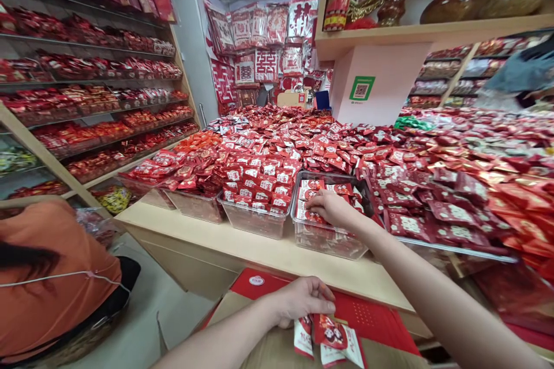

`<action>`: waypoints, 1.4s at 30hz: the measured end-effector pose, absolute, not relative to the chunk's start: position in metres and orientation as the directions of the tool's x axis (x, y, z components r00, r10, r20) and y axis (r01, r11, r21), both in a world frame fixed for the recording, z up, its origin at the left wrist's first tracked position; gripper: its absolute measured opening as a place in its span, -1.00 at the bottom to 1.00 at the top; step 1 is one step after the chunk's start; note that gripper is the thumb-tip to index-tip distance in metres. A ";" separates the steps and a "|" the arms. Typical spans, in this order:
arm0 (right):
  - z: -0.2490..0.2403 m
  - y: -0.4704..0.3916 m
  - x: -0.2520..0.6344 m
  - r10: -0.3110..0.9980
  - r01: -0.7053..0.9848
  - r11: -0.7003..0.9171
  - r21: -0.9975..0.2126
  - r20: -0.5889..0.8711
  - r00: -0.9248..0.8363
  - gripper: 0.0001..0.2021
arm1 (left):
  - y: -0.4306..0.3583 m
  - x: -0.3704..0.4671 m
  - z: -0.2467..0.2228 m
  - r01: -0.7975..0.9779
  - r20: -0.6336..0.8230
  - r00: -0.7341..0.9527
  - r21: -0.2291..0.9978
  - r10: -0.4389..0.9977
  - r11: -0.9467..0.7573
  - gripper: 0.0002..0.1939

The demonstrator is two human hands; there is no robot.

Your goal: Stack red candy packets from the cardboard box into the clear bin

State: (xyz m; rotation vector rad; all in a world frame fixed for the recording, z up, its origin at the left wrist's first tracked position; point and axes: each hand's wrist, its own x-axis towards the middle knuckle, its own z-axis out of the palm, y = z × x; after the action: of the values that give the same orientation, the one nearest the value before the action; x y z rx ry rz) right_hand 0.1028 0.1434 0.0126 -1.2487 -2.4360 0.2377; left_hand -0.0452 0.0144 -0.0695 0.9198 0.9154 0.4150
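My left hand [303, 300] is closed round the top ends of several red and white packets [335, 334], which hang from its fingers over a brown and red cardboard box [376, 323]. Farther forward, my right hand [329, 206] reaches into a clear plastic bin [329, 239] on the counter. Its fingertips touch the red and white packets [309, 187] inside, fingers bent downward; whether they grip one is hard to make out.
More clear bins [255, 222] of red packets line the wooden counter [194, 236], with heaped packets behind and to the right [454, 190]. Stocked shelves [82, 92] stand at left. A person in an orange top [64, 265] is at lower left. A wooden shelf [433, 31] overhangs at upper right.
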 end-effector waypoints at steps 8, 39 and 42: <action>0.011 0.135 0.103 0.798 0.704 0.601 -0.379 0.332 -0.503 -0.77 | 0.016 -0.047 -0.076 0.060 -0.478 0.582 0.832 0.658 0.552 -0.61; 0.010 0.132 0.100 0.809 0.742 0.561 -0.367 0.433 -0.397 -0.57 | 0.020 -0.048 -0.089 0.108 -0.462 0.574 0.861 0.677 0.496 -0.56; 0.018 0.133 0.099 0.792 0.724 0.571 -0.386 0.492 -0.362 -0.63 | 0.024 -0.048 -0.096 0.122 -0.470 0.593 0.855 0.654 0.504 -0.49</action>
State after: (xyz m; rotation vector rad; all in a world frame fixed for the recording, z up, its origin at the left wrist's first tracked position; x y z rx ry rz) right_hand 0.0992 0.1334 0.0178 -1.2050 -2.1568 0.1349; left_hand -0.0480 0.0243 -0.0956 1.0156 0.9052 0.3801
